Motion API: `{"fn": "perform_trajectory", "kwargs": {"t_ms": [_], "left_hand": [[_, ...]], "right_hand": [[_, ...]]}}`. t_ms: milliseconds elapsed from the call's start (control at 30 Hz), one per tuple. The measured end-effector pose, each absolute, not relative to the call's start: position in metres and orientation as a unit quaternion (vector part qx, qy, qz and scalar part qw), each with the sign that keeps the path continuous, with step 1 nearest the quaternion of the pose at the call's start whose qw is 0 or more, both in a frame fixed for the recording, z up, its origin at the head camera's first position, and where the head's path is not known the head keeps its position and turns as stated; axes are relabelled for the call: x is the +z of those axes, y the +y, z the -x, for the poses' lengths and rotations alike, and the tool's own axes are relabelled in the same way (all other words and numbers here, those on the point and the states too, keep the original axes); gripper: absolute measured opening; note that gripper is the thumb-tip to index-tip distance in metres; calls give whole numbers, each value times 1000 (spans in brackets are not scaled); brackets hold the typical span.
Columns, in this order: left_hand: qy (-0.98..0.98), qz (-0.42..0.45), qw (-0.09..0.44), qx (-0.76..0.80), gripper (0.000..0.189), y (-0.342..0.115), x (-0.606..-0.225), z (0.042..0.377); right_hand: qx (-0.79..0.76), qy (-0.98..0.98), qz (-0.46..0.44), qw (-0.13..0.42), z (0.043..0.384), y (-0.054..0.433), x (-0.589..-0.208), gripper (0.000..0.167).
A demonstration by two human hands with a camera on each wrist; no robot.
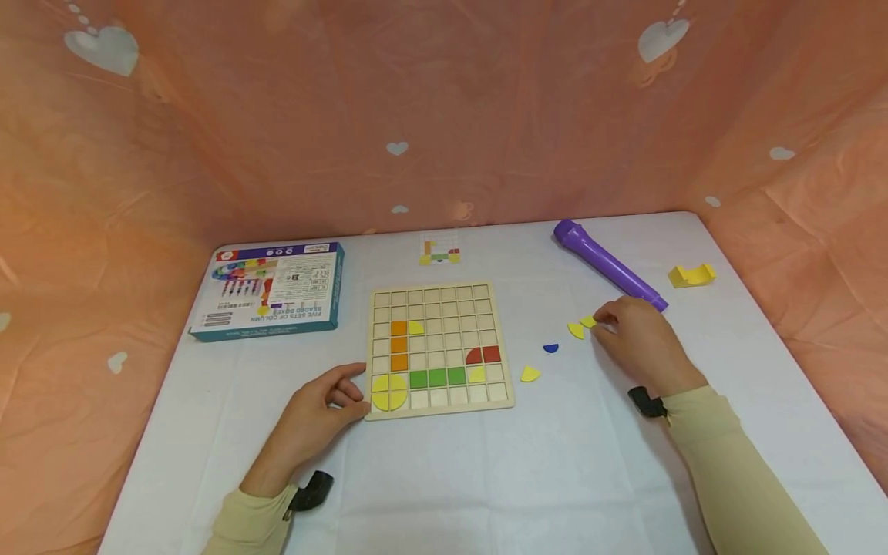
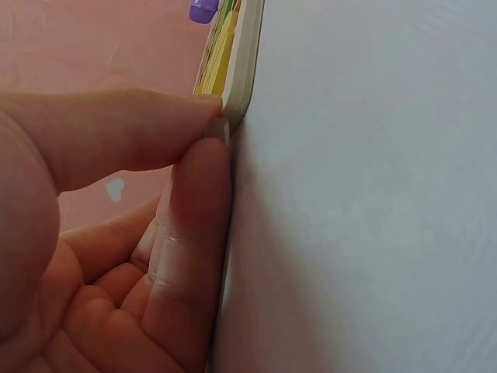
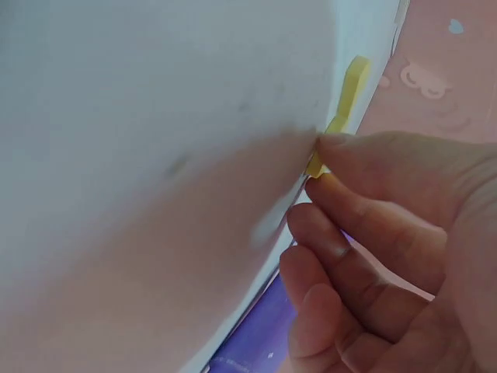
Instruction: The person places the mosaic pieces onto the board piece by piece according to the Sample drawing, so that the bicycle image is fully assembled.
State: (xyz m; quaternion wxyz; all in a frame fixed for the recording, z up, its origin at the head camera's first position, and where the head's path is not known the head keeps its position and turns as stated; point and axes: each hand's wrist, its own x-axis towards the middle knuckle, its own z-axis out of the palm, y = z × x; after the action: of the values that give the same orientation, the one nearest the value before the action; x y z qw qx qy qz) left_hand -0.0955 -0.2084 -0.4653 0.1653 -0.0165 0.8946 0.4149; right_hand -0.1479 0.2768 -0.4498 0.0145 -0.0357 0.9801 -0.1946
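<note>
A square wooden grid board (image 1: 444,331) lies on the table, with orange, green, red and yellow pieces set in some cells. My left hand (image 1: 322,408) is at its left edge. The thumb and index fingertips touch that edge apart from each other, and the other fingers are bent. At right, my right hand (image 1: 641,339) pinches a yellow quarter-circle piece (image 3: 317,163) between thumb and index finger. Another yellow quarter-circle piece (image 1: 576,331) lies right beside it. Nearer the board are a blue half-circle piece (image 1: 551,348) and a yellow quarter-circle piece (image 1: 530,374).
Behind the board lies a small pattern card (image 1: 440,249). A printed box (image 1: 270,293) sits at the back left. Beyond my right hand is a purple tube (image 1: 607,266), with a yellow notched block (image 1: 691,276) farther right. An orange curtain (image 1: 444,116) encloses the table's back.
</note>
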Motion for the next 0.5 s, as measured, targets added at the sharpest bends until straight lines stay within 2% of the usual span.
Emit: {"fn": "perform_trajectory", "kwargs": {"t_ms": [500], "left_hand": [[894, 13, 162, 417, 59, -209, -466, 96]], "right_hand": [[-207, 972, 83, 71, 168, 250, -446, 24]]}}
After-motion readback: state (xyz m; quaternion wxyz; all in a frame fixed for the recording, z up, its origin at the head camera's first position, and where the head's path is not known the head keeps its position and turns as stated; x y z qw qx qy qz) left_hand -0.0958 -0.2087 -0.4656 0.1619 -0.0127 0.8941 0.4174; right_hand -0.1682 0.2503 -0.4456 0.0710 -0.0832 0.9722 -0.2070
